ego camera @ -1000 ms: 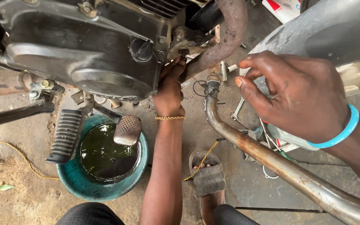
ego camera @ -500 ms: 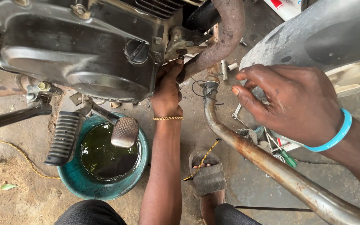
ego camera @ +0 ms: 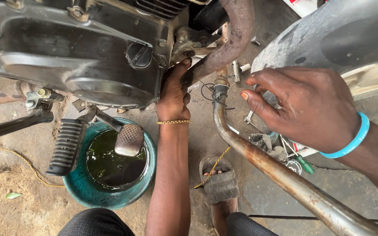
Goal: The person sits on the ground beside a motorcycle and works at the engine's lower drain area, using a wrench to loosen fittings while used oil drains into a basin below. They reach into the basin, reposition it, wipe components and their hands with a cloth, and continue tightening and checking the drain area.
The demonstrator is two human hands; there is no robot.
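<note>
Left hand (ego camera: 173, 98): I saw fingers (ego camera: 181, 70) pressed together, reaching up against bolt (ego camera: 188, 54) at engine (ego camera: 79, 52) edge; whether they gripped it, I couldn't tell, tips partly hidden. Gold bracelet (ego camera: 173, 122) on that wrist. Right hand (ego camera: 305, 107): fingers spread, loosely curled, holding nothing, hovering above rusty exhaust pipe (ego camera: 281, 172) and scattered tools (ego camera: 285, 148). Below engine, teal basin (ego camera: 110, 199) held dark oil, under footpeg (ego camera: 65, 146) and brake pedal (ego camera: 129, 140). Sandalled foot (ego camera: 218, 185) near pipe.

The left hand (ego camera: 173, 94) pressed against the engine (ego camera: 79, 52) by the exhaust pipe (ego camera: 228, 39). The right hand (ego camera: 305, 107) hovered, fingers spread, above a rusty pipe (ego camera: 281, 172). A basin (ego camera: 110, 192) of oil sat below.
</note>
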